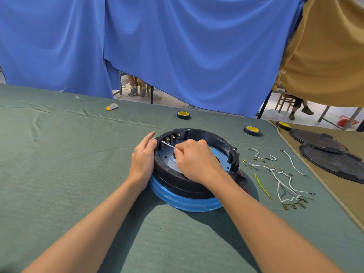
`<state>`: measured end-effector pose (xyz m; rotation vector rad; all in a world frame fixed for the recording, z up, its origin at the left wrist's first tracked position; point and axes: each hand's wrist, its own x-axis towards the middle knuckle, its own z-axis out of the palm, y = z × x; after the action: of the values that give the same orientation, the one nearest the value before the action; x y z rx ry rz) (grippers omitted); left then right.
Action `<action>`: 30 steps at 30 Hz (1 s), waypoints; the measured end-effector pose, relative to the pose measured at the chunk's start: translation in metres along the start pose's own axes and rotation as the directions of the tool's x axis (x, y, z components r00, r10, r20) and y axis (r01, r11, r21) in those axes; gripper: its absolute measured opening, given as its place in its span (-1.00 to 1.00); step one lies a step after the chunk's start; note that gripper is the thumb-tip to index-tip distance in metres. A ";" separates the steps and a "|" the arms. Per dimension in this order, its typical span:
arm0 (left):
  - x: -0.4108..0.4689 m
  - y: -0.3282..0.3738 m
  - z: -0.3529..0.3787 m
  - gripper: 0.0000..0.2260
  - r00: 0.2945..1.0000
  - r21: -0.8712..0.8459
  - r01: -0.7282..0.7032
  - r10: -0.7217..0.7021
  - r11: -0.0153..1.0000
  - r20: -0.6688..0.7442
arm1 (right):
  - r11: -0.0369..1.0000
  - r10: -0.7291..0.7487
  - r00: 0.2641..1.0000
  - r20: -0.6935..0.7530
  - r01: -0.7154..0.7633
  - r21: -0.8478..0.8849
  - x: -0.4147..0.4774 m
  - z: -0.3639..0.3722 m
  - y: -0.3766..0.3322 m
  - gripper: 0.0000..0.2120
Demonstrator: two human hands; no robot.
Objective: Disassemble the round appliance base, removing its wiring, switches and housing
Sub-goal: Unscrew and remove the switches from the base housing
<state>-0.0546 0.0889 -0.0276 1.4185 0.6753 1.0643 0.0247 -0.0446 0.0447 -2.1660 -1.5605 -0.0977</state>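
Inside the base (177, 180), right hand (197, 160) aims tool (169, 145) left (toward switches (170, 138)).

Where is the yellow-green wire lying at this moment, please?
In the head view, the yellow-green wire lies on the green cloth to the right of the round base, between it and the bundle of white wires.

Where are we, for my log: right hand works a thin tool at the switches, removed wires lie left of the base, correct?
Wrong side: the head view shows the removed wires right of the base. The right hand works a thin tool at the switches.
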 end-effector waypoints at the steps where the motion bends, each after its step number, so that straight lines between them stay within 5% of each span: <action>1: 0.000 0.000 0.000 -0.52 1.000 -0.004 0.000 0.000 1.000 0.009 | 1.000 0.001 1.000 -0.010 -0.001 0.001 0.000 0.000 -0.001 -0.60; 14: 0.001 0.000 0.000 -0.53 0.999 -0.018 0.036 -0.036 0.999 -0.011 | 0.997 0.075 0.993 -0.090 -0.074 0.013 -0.001 -0.004 0.002 -0.67; 26: -0.006 0.007 0.001 -0.67 0.999 0.022 0.036 -0.037 0.999 0.030 | 0.999 0.032 0.999 0.011 -0.032 -0.033 0.004 0.001 0.000 -0.58; 30: -0.006 0.008 0.003 -0.53 0.998 0.049 0.054 -0.055 0.997 0.022 | 0.996 -0.009 0.997 0.071 0.015 -0.086 0.006 0.001 -0.001 -0.58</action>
<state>-0.0564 0.0811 -0.0205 1.4442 0.7231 0.9938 0.0260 -0.0392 0.0461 -2.2491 -1.6366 -0.0956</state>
